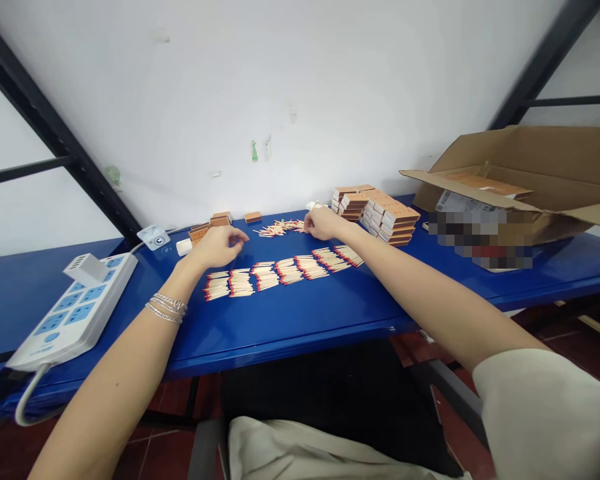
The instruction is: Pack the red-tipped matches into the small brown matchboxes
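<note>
My left hand (220, 245) hovers over the blue table (300, 320), fingers curled together just in front of a few small orange matchboxes (215, 223); what its fingertips hold is too small to make out. My right hand (323, 223) reaches farther back, fingers pinched at the edge of a loose heap of matches (280, 229). In front of both hands lies a row of several small bundles of red-tipped matches (283, 272). Silver bracelets (166, 307) ring my left wrist.
A stack of orange matchboxes (385, 217) stands at the back right, beside an open cardboard box (525, 190). A white and blue power strip (75, 307) with an adapter lies at the left. A white wall and black shelf struts are behind.
</note>
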Demonstrator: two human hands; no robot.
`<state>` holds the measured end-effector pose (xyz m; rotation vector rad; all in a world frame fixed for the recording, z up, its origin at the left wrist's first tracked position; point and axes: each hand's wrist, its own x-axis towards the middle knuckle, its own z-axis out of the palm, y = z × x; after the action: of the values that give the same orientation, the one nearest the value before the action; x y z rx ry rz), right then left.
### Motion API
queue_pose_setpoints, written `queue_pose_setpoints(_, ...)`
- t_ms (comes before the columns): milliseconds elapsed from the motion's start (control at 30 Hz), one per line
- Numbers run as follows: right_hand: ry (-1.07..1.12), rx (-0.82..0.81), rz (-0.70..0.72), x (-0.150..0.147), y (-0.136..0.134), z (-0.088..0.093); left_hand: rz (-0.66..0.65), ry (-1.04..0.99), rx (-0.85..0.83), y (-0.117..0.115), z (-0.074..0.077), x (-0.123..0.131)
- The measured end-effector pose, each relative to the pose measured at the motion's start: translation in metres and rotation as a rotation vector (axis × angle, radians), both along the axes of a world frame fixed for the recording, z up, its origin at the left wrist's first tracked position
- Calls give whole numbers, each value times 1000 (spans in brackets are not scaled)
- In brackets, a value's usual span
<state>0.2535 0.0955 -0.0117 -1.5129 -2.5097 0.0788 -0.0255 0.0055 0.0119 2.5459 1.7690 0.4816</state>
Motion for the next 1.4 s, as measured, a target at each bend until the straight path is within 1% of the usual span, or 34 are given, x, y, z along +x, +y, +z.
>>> queue_pose_setpoints(300,-23,9,-24,3,9,-6,-7,-4,-16,2,-2,-2)
queue_pose_setpoints(433,-32,-25,20,0,4,-4,-6,-8,-24,3,-3,-2)
queue_pose_setpoints(567,-36,-45,74,-10,-5,0,-25,-32,-17,5,-5,-3)
queue_pose_setpoints(700,-22,-53,135,-31,-12,3,-11,-23,-18,7,-6,-4)
queue_pose_setpoints(800,32,-71,187,-56,-20,4,-10,-25,-13,7,-6,-4)
queue_pose_setpoints(967,73,-84,363,-102,-38,11,12,5,-10,7,-6,-8)
queue_pose_setpoints(1067,128,-90,441,-117,-46,13,28,12,-69,10,-8,-12)
queue_pose_setpoints(1200,180,-93,408,-114,-45,11,7,-63,-188,14,-12,-17)
queue_pose_setpoints(1300,158,-129,386,-106,-42,6,-3,-117,-251,15,-14,-19)
queue_pose_setpoints(1400,139,-132,358,-102,-41,4,-2,-165,-292,16,-15,-19)
